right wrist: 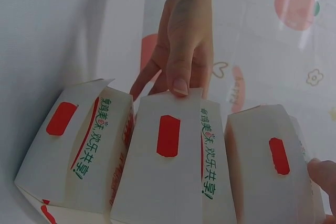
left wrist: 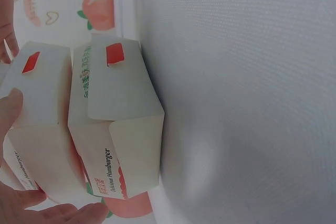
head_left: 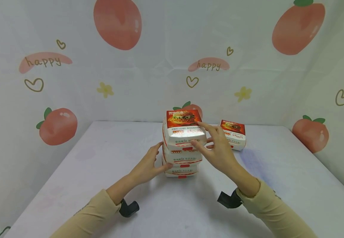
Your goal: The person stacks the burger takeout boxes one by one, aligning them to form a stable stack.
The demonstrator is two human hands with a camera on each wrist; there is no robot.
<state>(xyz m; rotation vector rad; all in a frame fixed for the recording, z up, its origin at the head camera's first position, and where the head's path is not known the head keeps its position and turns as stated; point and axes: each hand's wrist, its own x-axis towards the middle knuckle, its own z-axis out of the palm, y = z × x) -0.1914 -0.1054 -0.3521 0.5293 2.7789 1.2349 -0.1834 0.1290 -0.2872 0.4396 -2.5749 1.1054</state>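
Three white paper hamburger boxes stand stacked before me in the head view. My left hand holds the middle box from its left, thumb at the front and fingers along the side. Beneath it sits the bottom box, a red tab on its front. The top box carries a red burger picture on its lid. My right hand grips that box at its right side, thumb on the front corner and index finger over the lid. In the right wrist view, the left thumb touches the edge of the middle box.
Another hamburger box lies on the table behind my right hand. The white table ends at a cloth backdrop printed with fruit and hearts. Black wrist mounts hang under both sleeves.
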